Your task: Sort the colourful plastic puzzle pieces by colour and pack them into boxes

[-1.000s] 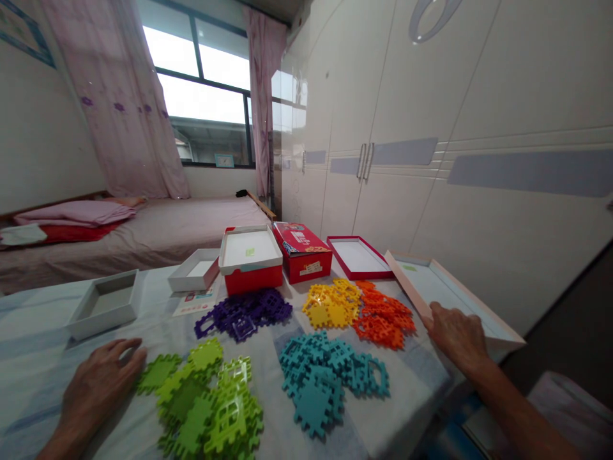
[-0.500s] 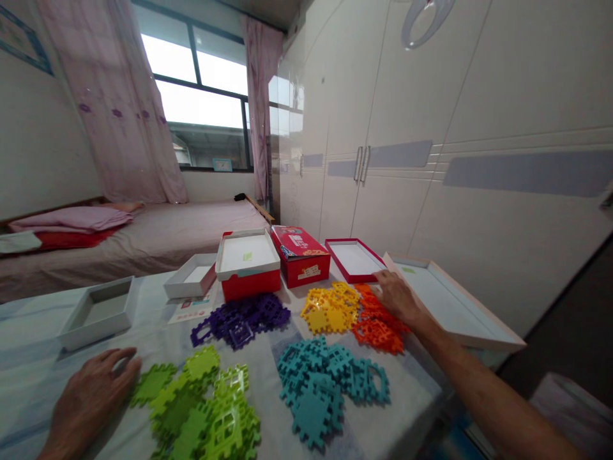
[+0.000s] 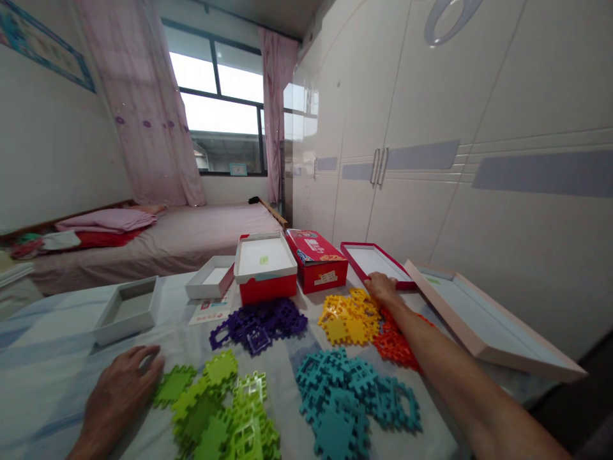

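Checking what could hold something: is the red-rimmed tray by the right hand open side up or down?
Open side up: the red-rimmed tray shows its white inside framed by raised red edges.

a bedroom in a home. a bed with a pink cover and wooden edging lies under the window, folded bedding piled at its left end. pink curtains, the left one dotted with purple flowers, hang at both sides of the glass, and a small frame stands on the sill. a glossy white wardrobe with paired metal handles fills the right side. a blue-edged picture hangs on the left wall.
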Demonstrator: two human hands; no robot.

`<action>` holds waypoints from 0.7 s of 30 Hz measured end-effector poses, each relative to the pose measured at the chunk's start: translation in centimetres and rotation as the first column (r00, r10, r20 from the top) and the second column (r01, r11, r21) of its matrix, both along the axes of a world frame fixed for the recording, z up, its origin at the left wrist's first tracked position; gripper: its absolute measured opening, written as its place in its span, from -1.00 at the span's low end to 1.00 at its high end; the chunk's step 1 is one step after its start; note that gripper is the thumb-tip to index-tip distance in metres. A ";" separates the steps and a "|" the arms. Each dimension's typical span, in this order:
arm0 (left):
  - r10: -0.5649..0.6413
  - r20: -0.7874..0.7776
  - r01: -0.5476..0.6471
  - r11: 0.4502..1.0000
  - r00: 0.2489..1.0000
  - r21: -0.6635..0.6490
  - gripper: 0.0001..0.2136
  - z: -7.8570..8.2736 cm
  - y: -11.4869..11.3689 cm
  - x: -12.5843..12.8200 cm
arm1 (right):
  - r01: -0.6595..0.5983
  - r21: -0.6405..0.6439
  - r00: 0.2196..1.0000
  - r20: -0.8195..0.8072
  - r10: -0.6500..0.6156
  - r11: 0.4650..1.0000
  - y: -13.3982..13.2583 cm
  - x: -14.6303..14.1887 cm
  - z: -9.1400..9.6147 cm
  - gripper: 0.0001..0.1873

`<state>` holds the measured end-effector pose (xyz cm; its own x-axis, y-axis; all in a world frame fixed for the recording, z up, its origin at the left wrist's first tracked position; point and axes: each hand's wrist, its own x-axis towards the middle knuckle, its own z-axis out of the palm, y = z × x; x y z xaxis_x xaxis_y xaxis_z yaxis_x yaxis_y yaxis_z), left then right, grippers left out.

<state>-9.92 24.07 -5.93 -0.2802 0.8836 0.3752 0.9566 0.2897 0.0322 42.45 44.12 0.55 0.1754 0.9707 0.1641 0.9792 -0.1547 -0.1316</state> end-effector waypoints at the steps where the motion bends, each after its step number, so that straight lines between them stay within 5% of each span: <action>1: -0.012 0.007 0.012 1.000 1.000 -0.023 -0.55 -0.1 0.0 0.0 | 0.004 0.019 1.000 -0.013 -0.004 1.000 -0.1 0.1 0.2 -0.68; 13: 0.037 0.110 -0.025 0.994 0.993 -0.108 -0.44 0.7 -0.1 0.7 | -0.033 0.295 0.980 -0.180 0.089 0.955 -2.2 0.7 2.2 -0.65; 21: 0.009 0.033 -0.005 0.993 0.999 -0.121 -0.51 0.9 -0.2 0.8 | -0.303 0.441 0.927 -0.071 0.369 0.845 -5.3 -4.1 6.8 -0.70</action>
<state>-9.10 23.89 -5.04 -0.2972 0.9198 0.2564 0.9535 0.3000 0.0289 38.32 38.82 7.33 -0.0951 0.8216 0.5621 0.9248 0.2819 -0.2556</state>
